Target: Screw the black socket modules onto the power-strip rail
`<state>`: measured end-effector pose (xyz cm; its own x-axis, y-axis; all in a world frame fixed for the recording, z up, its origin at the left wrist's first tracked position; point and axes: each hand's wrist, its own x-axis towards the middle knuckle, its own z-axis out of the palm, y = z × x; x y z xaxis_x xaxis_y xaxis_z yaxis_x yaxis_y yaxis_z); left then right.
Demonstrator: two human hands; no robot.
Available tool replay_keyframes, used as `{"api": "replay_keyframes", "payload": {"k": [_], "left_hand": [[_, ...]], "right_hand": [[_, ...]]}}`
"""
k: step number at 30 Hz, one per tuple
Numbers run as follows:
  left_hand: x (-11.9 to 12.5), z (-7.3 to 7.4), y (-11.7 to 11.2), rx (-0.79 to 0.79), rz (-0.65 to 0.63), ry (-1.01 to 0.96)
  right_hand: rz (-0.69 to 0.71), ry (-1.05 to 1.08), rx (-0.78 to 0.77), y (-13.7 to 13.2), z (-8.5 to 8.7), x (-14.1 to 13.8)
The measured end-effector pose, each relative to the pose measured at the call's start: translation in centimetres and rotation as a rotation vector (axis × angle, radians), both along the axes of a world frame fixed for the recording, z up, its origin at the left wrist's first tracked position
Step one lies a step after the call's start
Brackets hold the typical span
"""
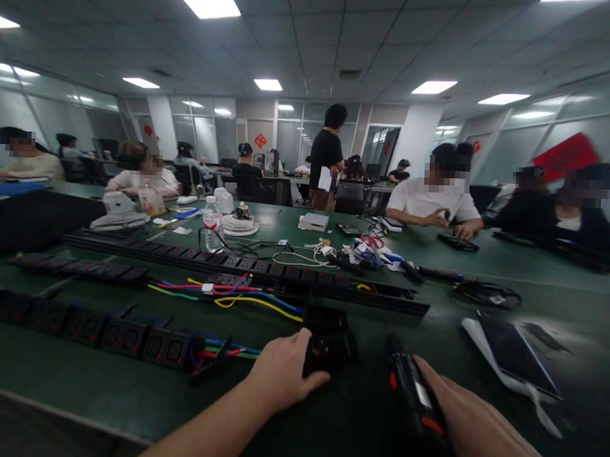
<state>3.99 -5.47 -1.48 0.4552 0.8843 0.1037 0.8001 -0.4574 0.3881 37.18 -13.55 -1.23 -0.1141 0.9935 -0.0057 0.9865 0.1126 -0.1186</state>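
Currently the left hand (pixel 282 378) is clamped on a black socket (pixel 331 343) lying on the green table (pixel 129 389), close in front of the person. The fingers curl over its near left edge and the thumb lies along its side. The right hand (pixel 471 427) is wrapped around a black driver (pixel 409 392) with orange marks. Its fingers are closed on the body and its tip points away, just right of the socket and apart from it. Blue, red and yellow wires (pixel 252 300) run from the socket's far side toward a long rail (pixel 333 286), and a strip (pixel 131 336) of like sockets lies to the left. A tablet (pixel 513 356) rests to the right, near the driver. To do this well, I judge the left hand should press the socket flat so it cannot twist, with fingertips clear of the face where the tip would land. The driver would best come in square to the screw rather than at its present slant, and the wires should stay slack. Whether a screw sits in the socket is too blurred to tell.
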Motion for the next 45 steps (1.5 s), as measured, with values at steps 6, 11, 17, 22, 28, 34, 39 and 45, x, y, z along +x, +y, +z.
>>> {"api": "replay_keyframes", "payload": {"k": [6,11,17,22,28,34,39,45], "left_hand": [[0.2,0.2,-0.1,-0.051,0.014,0.020],[0.4,0.4,-0.2,-0.075,0.023,0.035],[0.2,0.7,-0.4,-0.083,0.016,0.014],[-0.1,0.7,-0.6,-0.039,-0.016,-0.016],[-0.8,-0.1,-0.5,0.030,-0.075,-0.097],[-1.4,0.2,-0.7,0.044,-0.127,-0.124],[-1.4,0.9,-0.7,0.044,-0.094,-0.088],[-1.5,0.5,-0.4,0.033,-0.025,-0.135]], "right_hand": [[-0.035,-0.001,-0.150,1.8,-0.2,-0.4],[-0.025,0.052,-0.168,0.8,2.9,0.2],[0.077,-0.008,0.108,0.8,6.8,-4.0],[0.282,-0.081,0.081,3.0,6.5,-12.1],[0.465,-0.146,0.061,6.2,3.8,-17.2],[0.459,-0.092,0.046,6.6,2.6,-16.1],[0.458,0.028,0.045,6.8,2.9,-15.3],[0.508,-0.050,0.060,7.1,3.4,-15.4]]}}
